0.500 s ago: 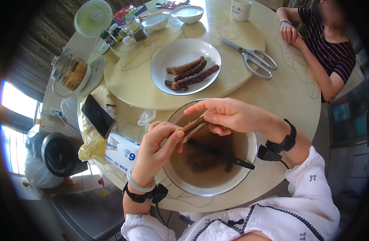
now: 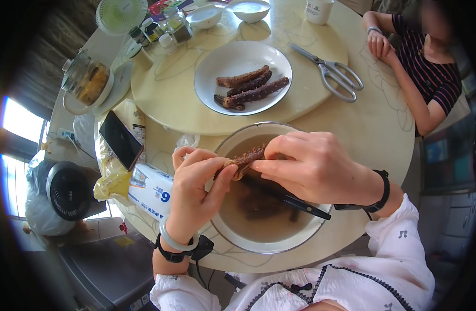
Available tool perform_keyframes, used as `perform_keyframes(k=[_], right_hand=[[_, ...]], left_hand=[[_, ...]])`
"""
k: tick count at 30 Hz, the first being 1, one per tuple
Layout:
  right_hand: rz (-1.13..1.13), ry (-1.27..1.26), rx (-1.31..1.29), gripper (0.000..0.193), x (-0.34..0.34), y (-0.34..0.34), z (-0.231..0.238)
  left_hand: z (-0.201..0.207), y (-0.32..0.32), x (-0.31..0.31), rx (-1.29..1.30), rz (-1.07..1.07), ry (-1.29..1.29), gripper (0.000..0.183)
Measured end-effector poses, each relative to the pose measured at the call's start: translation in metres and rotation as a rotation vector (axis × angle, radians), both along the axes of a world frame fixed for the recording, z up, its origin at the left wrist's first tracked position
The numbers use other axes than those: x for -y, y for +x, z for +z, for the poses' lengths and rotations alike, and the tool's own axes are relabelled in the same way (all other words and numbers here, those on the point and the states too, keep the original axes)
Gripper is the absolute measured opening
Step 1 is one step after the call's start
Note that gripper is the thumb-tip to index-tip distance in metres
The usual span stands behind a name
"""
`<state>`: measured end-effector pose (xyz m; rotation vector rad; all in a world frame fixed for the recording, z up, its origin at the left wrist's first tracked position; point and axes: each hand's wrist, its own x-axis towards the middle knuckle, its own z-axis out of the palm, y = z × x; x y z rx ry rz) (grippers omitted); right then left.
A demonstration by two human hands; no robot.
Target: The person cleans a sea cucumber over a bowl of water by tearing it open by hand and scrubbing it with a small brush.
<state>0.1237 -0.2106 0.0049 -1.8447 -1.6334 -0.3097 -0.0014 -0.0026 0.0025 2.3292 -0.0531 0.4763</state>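
Brown, spiny sea cucumber (image 2: pixel 247 156) is held over the metal basin (image 2: pixel 225 236) of murky water, pinched at one end by the left hand (image 2: pixel 196 192) and at the other by the right hand (image 2: pixel 310 168), both closed on it. Firm fingertip grip judged necessary, work kept above the basin so drips are caught. Beyond, cleaned pieces lie on a white plate (image 2: pixel 212 67); scissors (image 2: pixel 331 70) lie farther right.

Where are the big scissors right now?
The scissors lie on the round turntable, upper right in the head view, right of the white plate.
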Motion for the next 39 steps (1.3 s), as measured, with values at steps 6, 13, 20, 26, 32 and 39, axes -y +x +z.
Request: perform_keyframes(k=[6,13,20,26,32,39], right_hand=[[-0.025,0.070,0.030,0.011,-0.006,-0.001,-0.008],[0.017,0.068,-0.013,0.023,-0.004,0.000,-0.004],[-0.033,0.027,0.017,0.016,-0.005,-0.004,-0.002],[-0.026,0.012,-0.010,0.022,-0.003,-0.007,0.000],[0.033,-0.018,-0.079,0.029,-0.002,-0.002,-0.001],[0.062,-0.033,-0.074,0.027,0.005,0.004,-0.005]], left_hand=[[-0.004,0.001,0.002,0.052,0.004,-0.009,0.006],[-0.002,0.000,0.000,0.020,-0.046,-0.021,0.011],[-0.005,0.005,0.003,-0.003,0.037,-0.130,0.017],[-0.007,0.003,0.001,0.002,0.036,-0.173,0.018],[-0.005,0.001,0.000,-0.035,0.011,-0.120,0.021],[-0.012,0.009,0.007,0.018,0.060,-0.023,0.019]])
